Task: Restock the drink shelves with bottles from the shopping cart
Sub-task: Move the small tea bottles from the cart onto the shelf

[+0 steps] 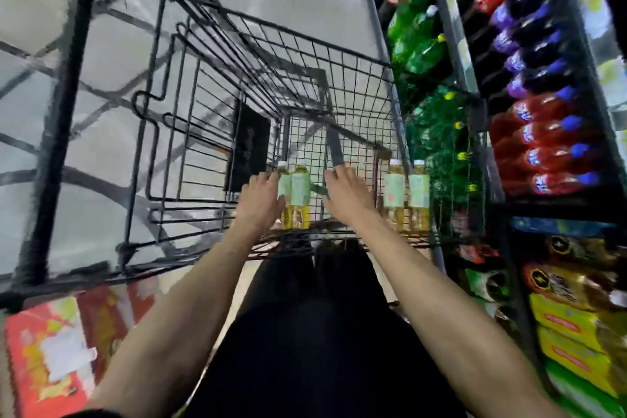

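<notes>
The wire shopping cart (217, 119) fills most of my view, its basket running from near me to far across the pale floor. On the right stand the drink shelves (454, 27), packed with green bottles far off, then dark ones with purple caps, then red ones with blue caps. They are too blurred to count. At near left one red-and-yellow carton (51, 349) lies below the cart frame.

Both my bare forearms reach into the near end of the basket. My left hand (263, 197) has its fingers nearly straight and rests against the left side of a bottle without closing round it. My right hand (346, 193) is spread wide with fingers apart, hovering between the two groups and holding nothing.

Four bottles stand upright in the cart, all with yellow liquid, pale green labels and white caps. They form two pairs: a left pair (300, 193) touching each other just beside my left hand, and a right pair (393, 193) by the cart's right wall.
</notes>
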